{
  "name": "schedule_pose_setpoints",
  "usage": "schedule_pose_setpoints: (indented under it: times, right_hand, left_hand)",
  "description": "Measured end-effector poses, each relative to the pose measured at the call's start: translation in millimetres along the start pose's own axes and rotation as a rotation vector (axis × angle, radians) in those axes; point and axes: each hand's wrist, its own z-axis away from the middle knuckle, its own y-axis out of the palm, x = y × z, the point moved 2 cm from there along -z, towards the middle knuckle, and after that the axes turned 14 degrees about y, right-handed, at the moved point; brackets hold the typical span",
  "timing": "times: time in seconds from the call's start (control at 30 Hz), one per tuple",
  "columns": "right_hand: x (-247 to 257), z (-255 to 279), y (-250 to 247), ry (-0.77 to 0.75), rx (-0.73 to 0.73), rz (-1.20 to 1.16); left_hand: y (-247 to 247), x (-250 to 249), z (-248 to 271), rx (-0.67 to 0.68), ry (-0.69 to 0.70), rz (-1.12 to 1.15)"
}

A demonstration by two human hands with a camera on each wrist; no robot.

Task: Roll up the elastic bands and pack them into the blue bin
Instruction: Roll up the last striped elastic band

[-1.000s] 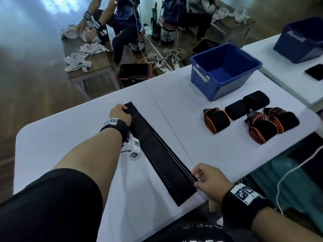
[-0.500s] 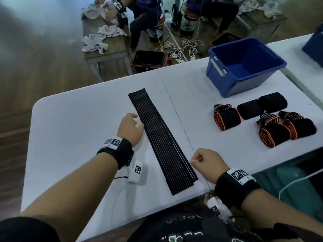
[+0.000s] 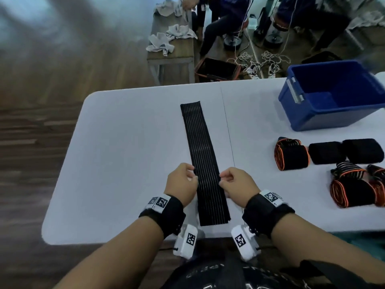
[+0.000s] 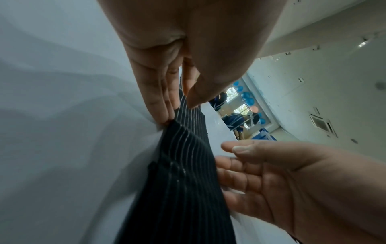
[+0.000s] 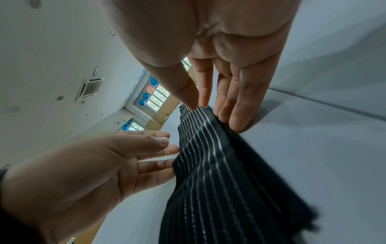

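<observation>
A long black elastic band point(image 3: 203, 161) with thin pale stripes lies flat on the white surface point(image 3: 125, 163), running from 6 o'clock near the front edge toward 12 o'clock. The left hand point(image 3: 181, 183) sits at the band's left edge, at about 9 o'clock from the strip's lower half; in the left wrist view its thumb and fingers point(image 4: 167, 99) close on that edge in a narrow grip and lift it slightly off the surface. The right hand point(image 3: 237, 185) sits directly opposite at 3 o'clock; in the right wrist view its thumb and fingers point(image 5: 234, 105) meet on the right edge, likewise a narrow grip holding the fabric. The band's near end lies loose between the two wrists.

The blue bin point(image 3: 333, 113) stands at 2 o'clock on the same surface, well apart from the hands. Between it and the front edge, at 3 o'clock, lie rolled bands: one black with orange edging point(image 3: 290, 154), two plain black ones point(image 3: 345, 151) touching each other, and an orange-edged cluster point(image 3: 354, 188) nearest the surface's right end.
</observation>
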Motion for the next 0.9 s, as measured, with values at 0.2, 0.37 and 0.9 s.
schedule_pose_setpoints:
  times: [0.2,0.37,0.9]
  right_hand:
    - [-4.5,0.3,-10.3,0.028,0.082,-0.087]
    - [-6.6,2.6,-15.1,0.026,0.147,-0.128]
    - [-33.6,29.3,-17.5,-0.180,0.182,0.425]
  left_hand:
    - [4.3,-1.3,12.3,-0.061,-0.078,0.054]
    - [9.5,-7.6,26.0,-0.123,-0.089,0.068]
    - [34.5,-16.5,107.7,0.133,0.292,-0.214]
